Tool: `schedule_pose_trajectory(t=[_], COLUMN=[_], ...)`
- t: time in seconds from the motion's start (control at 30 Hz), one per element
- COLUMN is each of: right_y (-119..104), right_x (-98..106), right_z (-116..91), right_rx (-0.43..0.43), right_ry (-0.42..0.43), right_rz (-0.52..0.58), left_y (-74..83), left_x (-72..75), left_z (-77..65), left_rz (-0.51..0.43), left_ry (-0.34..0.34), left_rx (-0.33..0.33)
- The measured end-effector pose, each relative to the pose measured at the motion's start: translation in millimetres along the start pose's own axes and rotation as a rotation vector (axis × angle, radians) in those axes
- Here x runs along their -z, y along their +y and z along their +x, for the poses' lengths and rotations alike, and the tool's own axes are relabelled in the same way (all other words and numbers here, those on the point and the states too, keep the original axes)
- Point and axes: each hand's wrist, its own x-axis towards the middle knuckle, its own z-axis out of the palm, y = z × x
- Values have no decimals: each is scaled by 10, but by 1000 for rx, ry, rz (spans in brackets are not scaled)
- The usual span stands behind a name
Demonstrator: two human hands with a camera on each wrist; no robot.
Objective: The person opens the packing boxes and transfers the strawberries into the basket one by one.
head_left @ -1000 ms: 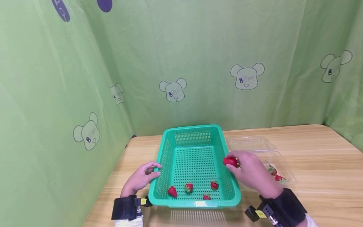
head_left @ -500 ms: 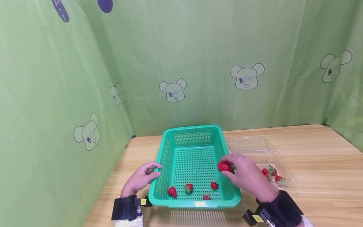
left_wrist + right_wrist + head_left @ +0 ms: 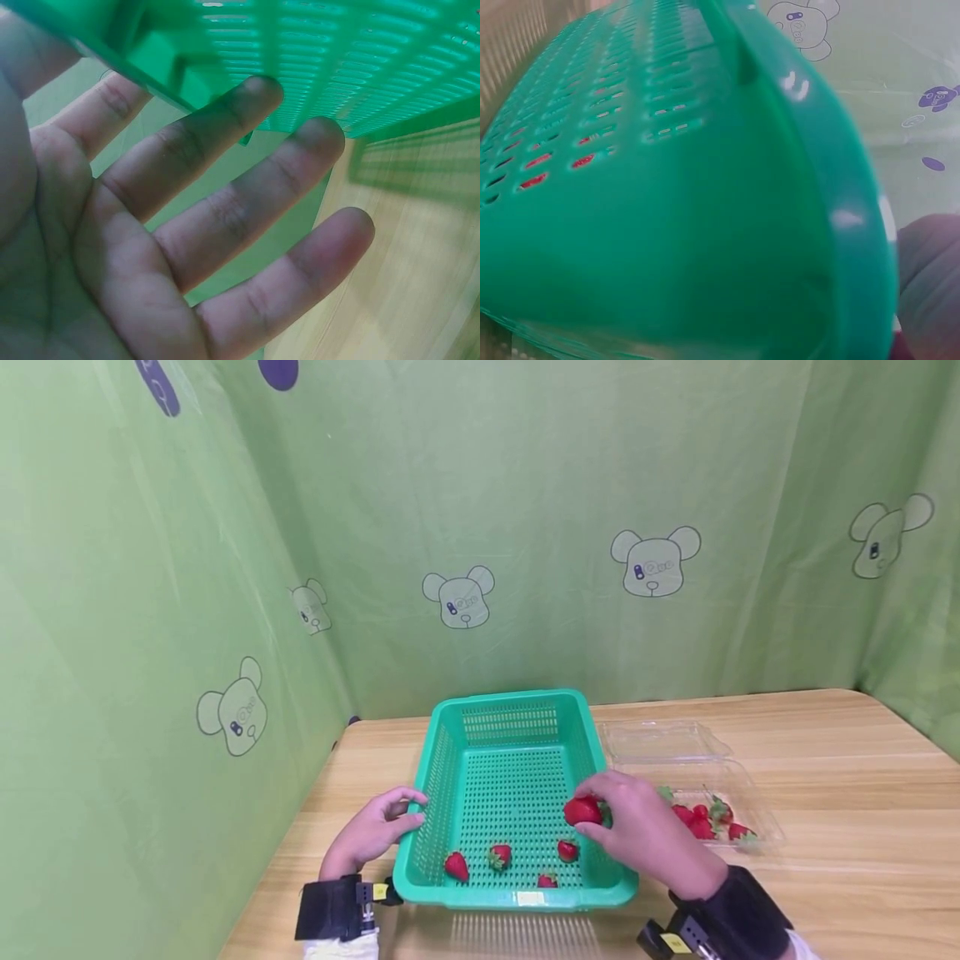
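Note:
A green plastic basket (image 3: 517, 793) stands on the table with several strawberries near its front end, one of them a strawberry (image 3: 455, 866) at the left. My left hand (image 3: 375, 831) holds the basket's left rim; thumb and index finger reach over it. The other fingers (image 3: 247, 202) stretch along the outside, as the left wrist view shows. Over the basket's right side, my right hand (image 3: 648, 831) pinches a large red strawberry (image 3: 582, 811) by thumb and fingers, leafy end toward the palm. In the right wrist view the basket wall (image 3: 682, 240) hides most of this hand.
Right of the basket lies an open clear plastic box (image 3: 761, 814) with several strawberries (image 3: 701, 824) inside, partly behind my right hand. Its clear lid (image 3: 660, 741) lies folded back behind it. A green curtain (image 3: 555, 527) hangs behind the wooden table (image 3: 847, 777).
My right hand has moved left with the strawberry, from the basket's right rim to inside its outline. More strawberries in the clear box show now. The left hand stays put.

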Motion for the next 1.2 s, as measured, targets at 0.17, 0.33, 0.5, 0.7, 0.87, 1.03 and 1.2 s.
schedule_pose_trajectory(t=[0.17, 0.33, 0.5, 0.7, 0.87, 1.03, 1.2], right_y=[-9, -14, -1, 101, 269, 466, 639], right_x=[-30, -62, -76, 14, 109, 157, 184], right_z=[-1, -4, -7, 14, 44, 58, 62], right_rx=[-22, -11, 0, -43, -95, -123, -154], right_ry=[-28, -37, -41, -33, -15, 16, 10], right_rz=[8, 24, 64, 73, 63, 57, 51], left_y=[-19, -35, -31, -29, -36, -30, -25], left_x=[5, 7, 9, 3, 1, 3, 1], left_z=[5, 5, 0, 1, 12, 13, 17], left_rz=[1, 3, 5, 15, 22, 16, 14], left_ry=[-2, 0, 17, 22, 21, 14, 15], left_rx=[-8, -1, 14, 9, 2, 4, 12])
